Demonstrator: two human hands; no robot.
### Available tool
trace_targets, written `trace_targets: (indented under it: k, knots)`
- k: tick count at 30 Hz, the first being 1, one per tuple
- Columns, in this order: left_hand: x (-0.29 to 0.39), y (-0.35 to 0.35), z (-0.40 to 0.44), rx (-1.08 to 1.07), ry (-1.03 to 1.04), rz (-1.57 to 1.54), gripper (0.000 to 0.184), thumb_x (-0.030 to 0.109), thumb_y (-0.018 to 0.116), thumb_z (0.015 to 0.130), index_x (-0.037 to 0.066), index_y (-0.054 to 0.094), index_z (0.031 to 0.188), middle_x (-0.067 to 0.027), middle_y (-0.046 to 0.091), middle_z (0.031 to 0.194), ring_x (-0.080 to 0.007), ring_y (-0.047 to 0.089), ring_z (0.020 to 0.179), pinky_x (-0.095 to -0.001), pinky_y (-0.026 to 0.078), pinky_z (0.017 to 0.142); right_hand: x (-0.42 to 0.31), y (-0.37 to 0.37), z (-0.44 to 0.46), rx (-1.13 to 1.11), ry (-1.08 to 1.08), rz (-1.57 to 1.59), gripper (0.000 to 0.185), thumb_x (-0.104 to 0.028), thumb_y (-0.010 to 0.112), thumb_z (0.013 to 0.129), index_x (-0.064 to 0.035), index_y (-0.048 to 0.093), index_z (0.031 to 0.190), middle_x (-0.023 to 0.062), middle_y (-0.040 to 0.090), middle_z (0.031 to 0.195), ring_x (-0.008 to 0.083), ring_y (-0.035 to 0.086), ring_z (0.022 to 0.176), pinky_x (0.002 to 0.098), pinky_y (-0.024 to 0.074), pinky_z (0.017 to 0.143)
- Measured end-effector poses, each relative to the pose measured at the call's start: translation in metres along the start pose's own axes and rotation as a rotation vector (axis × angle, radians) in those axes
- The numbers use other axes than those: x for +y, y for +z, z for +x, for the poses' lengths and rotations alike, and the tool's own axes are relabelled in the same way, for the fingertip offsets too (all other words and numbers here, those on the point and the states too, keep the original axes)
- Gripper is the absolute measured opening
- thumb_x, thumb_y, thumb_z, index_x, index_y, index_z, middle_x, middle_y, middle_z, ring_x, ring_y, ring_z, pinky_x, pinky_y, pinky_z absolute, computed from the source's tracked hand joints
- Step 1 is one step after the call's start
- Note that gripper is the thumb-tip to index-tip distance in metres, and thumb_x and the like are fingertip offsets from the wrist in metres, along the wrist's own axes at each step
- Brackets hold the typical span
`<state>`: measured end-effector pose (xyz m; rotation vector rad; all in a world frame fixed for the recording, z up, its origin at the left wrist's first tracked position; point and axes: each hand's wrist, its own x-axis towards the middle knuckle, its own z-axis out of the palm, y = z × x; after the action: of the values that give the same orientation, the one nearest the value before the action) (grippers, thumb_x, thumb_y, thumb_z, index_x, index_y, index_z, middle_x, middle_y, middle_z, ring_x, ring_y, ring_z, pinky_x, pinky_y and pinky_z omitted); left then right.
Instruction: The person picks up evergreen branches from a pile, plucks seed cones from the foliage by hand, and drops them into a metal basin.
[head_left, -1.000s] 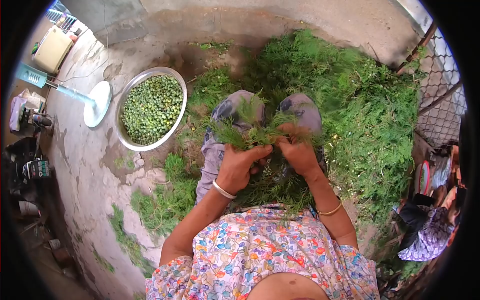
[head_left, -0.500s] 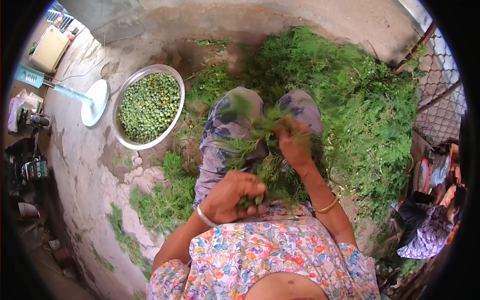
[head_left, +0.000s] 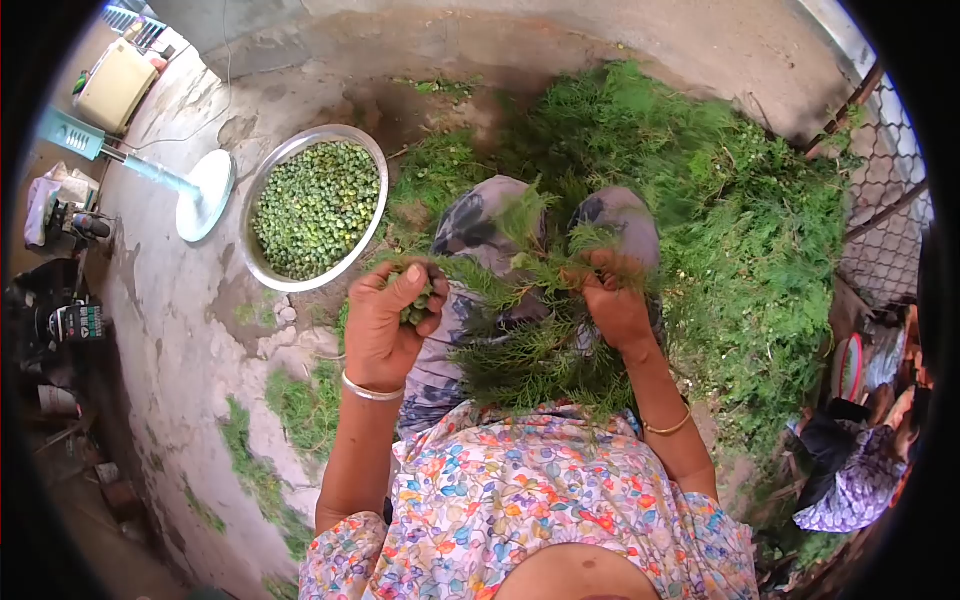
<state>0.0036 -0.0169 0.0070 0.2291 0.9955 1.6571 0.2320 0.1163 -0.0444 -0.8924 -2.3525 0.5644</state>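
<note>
My left hand (head_left: 388, 322) is raised beside the left knee, fingers curled round several small green cones. Over the right knee, my right hand (head_left: 612, 298) is closed on a feathery green branch (head_left: 515, 285) that reaches left across the lap. More green sprigs (head_left: 540, 365) lie on the lap between my forearms. A round metal basin (head_left: 384, 190), full of small green cones (head_left: 315, 210), stands on the ground beyond my left hand, a short way from it.
Cut green foliage (head_left: 750, 250) is heaped ahead and to the right. The fan's round base (head_left: 206, 196) is left of the basin. Wire mesh (head_left: 890, 200) borders the far right. Loose greenery (head_left: 305, 405) lies at the left; patterned cloth (head_left: 855, 485) is at the lower right.
My left hand has moved away from the branch and my lap, first back, then up and left towards the basin, with green cones in it. My right hand still holds a branch.
</note>
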Motion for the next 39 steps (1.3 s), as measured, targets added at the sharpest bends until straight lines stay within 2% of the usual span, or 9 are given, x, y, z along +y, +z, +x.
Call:
trace_targets:
  k: [2,5,13,16,23,25,30,35,39]
  knots:
    - [0.011,0.017,-0.004,0.064,0.089,0.139,0.018,0.009,0.070,0.076,-0.001,0.060,0.087,-0.0096,0.060,0.071,-0.0127,0.053,0.057,-0.0186,0.038,0.042,-0.003,-0.002,-0.001,0.029,-0.202,-0.209,0.012,-0.008,0.063,0.082,-0.0025,0.056,0.090,0.0033,0.049,0.085,0.0158,0.042,0.074,0.0310,0.0396,0.069]
    - [0.001,0.029,0.006,0.032,0.051,0.530,0.019,0.008,0.070,0.074,-0.002,0.063,0.088,-0.0048,0.059,0.066,-0.0076,0.050,0.052,-0.0179,0.036,0.041,-0.009,0.002,0.001,-0.140,0.118,0.099,0.007,-0.007,0.060,0.084,-0.0031,0.058,0.090,0.0047,0.050,0.086,0.0164,0.046,0.079,0.0301,0.0412,0.073]
    - [-0.046,0.028,0.031,-0.157,0.219,0.839,0.018,0.013,0.070,0.073,-0.004,0.066,0.078,0.0018,0.055,0.058,-0.0027,0.044,0.046,-0.0204,0.031,0.041,-0.016,0.003,0.005,-0.041,0.048,0.324,0.018,0.002,0.048,0.078,-0.0005,0.062,0.090,0.0132,0.063,0.074,0.0242,0.058,0.064,0.0334,0.0472,0.061]
    - [-0.036,0.032,0.018,-0.130,-0.180,0.564,0.019,0.012,0.068,0.075,-0.006,0.066,0.080,-0.0014,0.059,0.059,-0.0061,0.051,0.052,-0.0197,0.037,0.044,-0.026,0.003,0.010,0.128,0.015,0.281,0.018,0.002,0.048,0.075,0.0003,0.061,0.087,0.0162,0.062,0.074,0.0299,0.059,0.063,0.0375,0.0474,0.059]
    - [-0.012,0.042,-0.029,-0.337,-0.129,0.291,0.016,0.012,0.067,0.073,-0.003,0.064,0.078,-0.0080,0.060,0.062,-0.0112,0.055,0.051,-0.0191,0.038,0.042,-0.010,0.019,0.010,0.024,0.190,0.160,0.013,0.002,0.053,0.071,0.0015,0.056,0.083,0.0201,0.058,0.073,0.0408,0.059,0.071,0.0407,0.0461,0.060]
    - [-0.014,0.037,-0.020,-0.203,-0.198,0.150,0.017,0.010,0.067,0.075,-0.002,0.062,0.085,-0.0083,0.062,0.068,-0.0119,0.057,0.053,-0.0186,0.040,0.043,-0.020,0.011,0.015,-0.083,0.214,0.283,0.024,0.004,0.057,0.073,-0.0014,0.061,0.096,0.0140,0.064,0.085,0.0244,0.063,0.075,0.0322,0.0483,0.065]
    - [-0.027,0.033,-0.019,-0.096,-0.181,0.200,0.017,0.008,0.067,0.076,-0.002,0.062,0.090,-0.0064,0.063,0.071,-0.0099,0.058,0.057,-0.0177,0.040,0.045,-0.062,-0.033,0.024,0.132,0.067,0.308,0.039,0.001,0.066,0.071,-0.0004,0.060,0.109,0.0121,0.066,0.093,0.0228,0.063,0.084,0.0298,0.0486,0.072]
    - [-0.030,0.044,-0.023,-0.147,0.028,0.562,0.019,0.006,0.067,0.074,-0.003,0.064,0.089,-0.0018,0.061,0.066,-0.0042,0.054,0.060,-0.0187,0.039,0.049,-0.089,-0.057,0.027,0.044,-0.108,0.320,0.048,-0.006,0.073,0.066,0.0036,0.057,0.111,0.0192,0.063,0.102,0.0332,0.060,0.095,0.0354,0.0479,0.081]
    - [-0.029,0.049,-0.025,-0.213,0.319,0.777,0.017,0.006,0.067,0.073,-0.004,0.065,0.086,0.0005,0.060,0.065,-0.0023,0.051,0.060,-0.0196,0.039,0.051,-0.086,-0.045,0.033,-0.114,-0.160,0.366,0.034,-0.006,0.073,0.064,0.0006,0.062,0.096,0.0149,0.062,0.085,0.0313,0.059,0.078,0.0367,0.0472,0.068]
